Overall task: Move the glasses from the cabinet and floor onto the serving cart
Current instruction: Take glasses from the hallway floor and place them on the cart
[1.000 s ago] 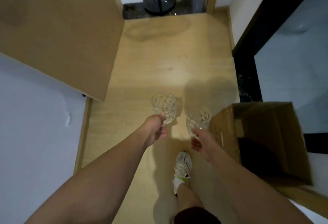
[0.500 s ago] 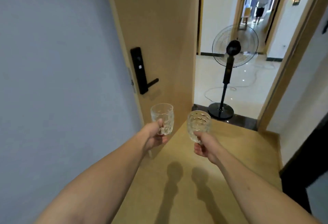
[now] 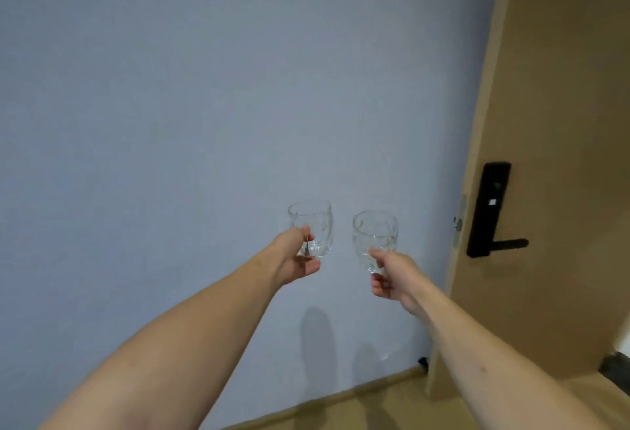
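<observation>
Both arms reach forward at chest height, each carrying a clear faceted glass. The left hand (image 3: 296,255) has its fingers curled round the lower part of the left glass (image 3: 312,227), thumb up against the side, the glass upright with its rim facing up. The right hand (image 3: 392,276) grips the base of the right glass (image 3: 375,237) in the same way, fingers wrapped underneath; this glass sits a little lower and also stands upright. The two glasses are near each other but apart, with bare wall showing between them.

Straight ahead, filling the left and middle of the view, is a plain pale blue-grey wall (image 3: 170,123), with the shadows of both arms cast low on it. On the right stands a light wooden door (image 3: 562,88), seen with its edge toward the wall, carrying a black lock plate with lever handle (image 3: 489,211). Along the near bottom runs a strip of wooden floor (image 3: 375,405) with a matching skirting board where it meets the wall
</observation>
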Action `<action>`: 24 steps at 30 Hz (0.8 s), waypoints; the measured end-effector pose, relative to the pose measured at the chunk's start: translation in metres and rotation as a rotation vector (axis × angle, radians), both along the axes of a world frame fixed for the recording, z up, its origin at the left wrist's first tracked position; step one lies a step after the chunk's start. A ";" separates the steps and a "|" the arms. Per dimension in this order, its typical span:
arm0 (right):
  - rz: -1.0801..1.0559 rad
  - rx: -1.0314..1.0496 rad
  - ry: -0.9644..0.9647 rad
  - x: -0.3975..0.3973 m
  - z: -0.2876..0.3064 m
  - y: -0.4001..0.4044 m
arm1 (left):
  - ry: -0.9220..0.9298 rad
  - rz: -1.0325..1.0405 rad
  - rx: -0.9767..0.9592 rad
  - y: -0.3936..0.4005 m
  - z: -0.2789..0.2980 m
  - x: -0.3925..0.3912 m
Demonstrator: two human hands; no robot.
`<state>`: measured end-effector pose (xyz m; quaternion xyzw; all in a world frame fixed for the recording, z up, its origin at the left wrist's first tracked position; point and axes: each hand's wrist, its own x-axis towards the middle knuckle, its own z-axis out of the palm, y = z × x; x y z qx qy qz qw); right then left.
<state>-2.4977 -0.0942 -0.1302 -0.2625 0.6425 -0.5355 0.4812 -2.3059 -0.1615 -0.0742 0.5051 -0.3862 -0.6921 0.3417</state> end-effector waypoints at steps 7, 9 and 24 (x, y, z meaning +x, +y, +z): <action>0.415 0.026 -0.003 0.135 -0.003 -0.086 | -0.057 0.419 0.038 -0.003 -0.003 0.157; 0.521 0.044 -0.002 0.182 -0.004 -0.096 | -0.067 0.525 0.057 0.008 -0.007 0.207; 1.069 0.049 0.012 0.583 0.011 -0.022 | 0.009 1.062 0.021 0.164 -0.007 0.578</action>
